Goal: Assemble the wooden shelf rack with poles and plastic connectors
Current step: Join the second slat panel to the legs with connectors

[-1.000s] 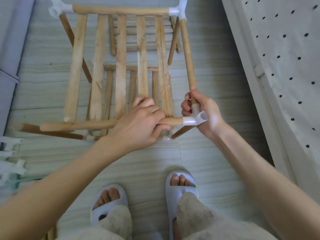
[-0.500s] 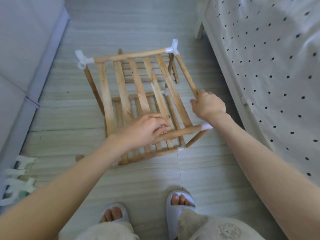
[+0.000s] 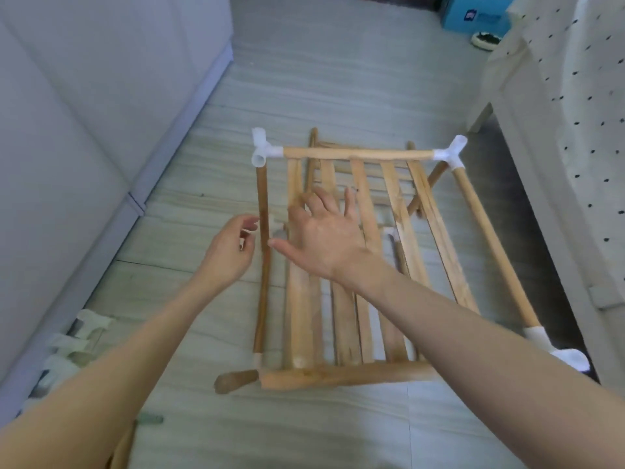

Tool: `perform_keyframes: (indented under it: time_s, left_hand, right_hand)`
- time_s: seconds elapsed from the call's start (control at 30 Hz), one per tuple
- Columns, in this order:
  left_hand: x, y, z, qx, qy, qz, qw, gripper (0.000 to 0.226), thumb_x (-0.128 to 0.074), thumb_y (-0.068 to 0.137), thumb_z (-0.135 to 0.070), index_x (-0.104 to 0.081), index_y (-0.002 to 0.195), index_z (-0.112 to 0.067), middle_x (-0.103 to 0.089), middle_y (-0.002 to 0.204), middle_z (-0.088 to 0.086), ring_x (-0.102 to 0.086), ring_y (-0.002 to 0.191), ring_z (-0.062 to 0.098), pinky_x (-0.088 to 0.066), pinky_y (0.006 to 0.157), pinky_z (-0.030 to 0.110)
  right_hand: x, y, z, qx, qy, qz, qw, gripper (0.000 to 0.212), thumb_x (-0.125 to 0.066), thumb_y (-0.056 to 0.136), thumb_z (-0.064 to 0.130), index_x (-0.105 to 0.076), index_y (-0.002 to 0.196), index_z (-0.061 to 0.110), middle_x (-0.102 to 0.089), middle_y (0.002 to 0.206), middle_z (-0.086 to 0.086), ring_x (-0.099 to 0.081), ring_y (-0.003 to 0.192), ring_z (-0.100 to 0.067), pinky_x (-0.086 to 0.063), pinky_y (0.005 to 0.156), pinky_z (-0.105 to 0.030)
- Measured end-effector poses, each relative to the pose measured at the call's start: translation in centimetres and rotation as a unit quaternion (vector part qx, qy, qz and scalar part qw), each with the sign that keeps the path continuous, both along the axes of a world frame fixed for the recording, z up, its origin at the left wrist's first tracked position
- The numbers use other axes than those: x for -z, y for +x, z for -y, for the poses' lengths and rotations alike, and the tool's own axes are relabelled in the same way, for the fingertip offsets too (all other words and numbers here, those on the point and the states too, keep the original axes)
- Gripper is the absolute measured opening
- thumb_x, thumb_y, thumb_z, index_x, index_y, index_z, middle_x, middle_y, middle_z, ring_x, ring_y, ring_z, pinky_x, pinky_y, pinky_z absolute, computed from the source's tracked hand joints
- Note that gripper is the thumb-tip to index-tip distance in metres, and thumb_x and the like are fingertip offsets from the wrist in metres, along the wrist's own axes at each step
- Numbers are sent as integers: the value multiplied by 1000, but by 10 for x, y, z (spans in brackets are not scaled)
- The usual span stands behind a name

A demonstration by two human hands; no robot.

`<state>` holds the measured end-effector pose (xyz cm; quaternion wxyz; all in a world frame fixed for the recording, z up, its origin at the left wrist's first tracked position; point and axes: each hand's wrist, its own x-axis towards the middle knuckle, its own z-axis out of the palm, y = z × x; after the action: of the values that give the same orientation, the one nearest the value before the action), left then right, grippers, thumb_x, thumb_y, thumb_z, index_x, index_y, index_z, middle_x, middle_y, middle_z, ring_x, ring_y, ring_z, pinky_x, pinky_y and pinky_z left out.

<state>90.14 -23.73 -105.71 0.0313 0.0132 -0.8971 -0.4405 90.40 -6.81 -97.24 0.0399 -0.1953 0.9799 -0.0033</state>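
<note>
The wooden shelf rack (image 3: pixel 368 265) stands on the floor, its slatted top facing me. A white plastic connector sits at the far left corner (image 3: pixel 262 151), another at the far right (image 3: pixel 451 154) and a third at the near right (image 3: pixel 554 346). The left side pole (image 3: pixel 263 272) runs from below the far left connector down to a small white piece at the near corner. My left hand (image 3: pixel 230 255) is just left of this pole, fingers curled and apart, not wrapped around it. My right hand (image 3: pixel 324 238) hovers spread over the slats, thumb by the pole.
Spare white connectors (image 3: pixel 74 343) lie on the floor at the left, against a grey cabinet front (image 3: pixel 84 130). A bed with a dotted sheet (image 3: pixel 581 113) borders the right side. A blue box (image 3: pixel 477 15) and a bowl (image 3: pixel 487 40) sit far back. A loose pole end (image 3: pixel 233 380) pokes out at the near left corner.
My left hand let go of the near pole and my right hand left the near right corner; both moved to the left side pole. The view tilted up and the rack appears farther away.
</note>
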Motion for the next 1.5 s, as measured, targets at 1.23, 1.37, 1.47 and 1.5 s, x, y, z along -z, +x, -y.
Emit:
perform_keyframes:
  time_s: [1.23, 1.37, 1.47, 1.5]
  left_hand:
    - [132, 42, -24, 129, 64, 164, 976, 71, -58, 86, 4, -21, 146, -4, -21, 152, 13, -22, 141, 22, -10, 95, -2]
    - [143, 43, -24, 123, 87, 144, 978, 75, -66, 82, 0, -26, 145, -6, -26, 150, 9, -28, 136, 18, -19, 95, 5]
    - [147, 42, -23, 121, 94, 136, 979, 79, -73, 78, -7, -29, 143, -9, -30, 147, 6, -33, 133, 17, -23, 92, 8]
    - [147, 42, -24, 115, 96, 137, 979, 79, -74, 77, -10, -30, 142, -10, -31, 147, 5, -34, 132, 16, -25, 91, 9]
  right_hand:
    - [105, 37, 10, 173, -196, 237, 936, 41, -49, 94, 42, -42, 58, 24, -52, 65, 3, -53, 63, -15, -34, 51, -21]
    - [112, 27, 12, 188, -236, 263, 916, 45, -50, 93, 38, -63, 67, 4, -68, 67, -11, -65, 60, -25, -56, 65, -41]
    - [111, 15, 14, 197, -273, 235, 912, 45, -52, 94, 33, -67, 74, -5, -69, 63, -14, -66, 52, -22, -58, 60, -39]
    - [109, 11, 16, 200, -287, 226, 909, 44, -52, 94, 32, -67, 74, -4, -69, 62, -14, -65, 49, -19, -58, 58, -35]
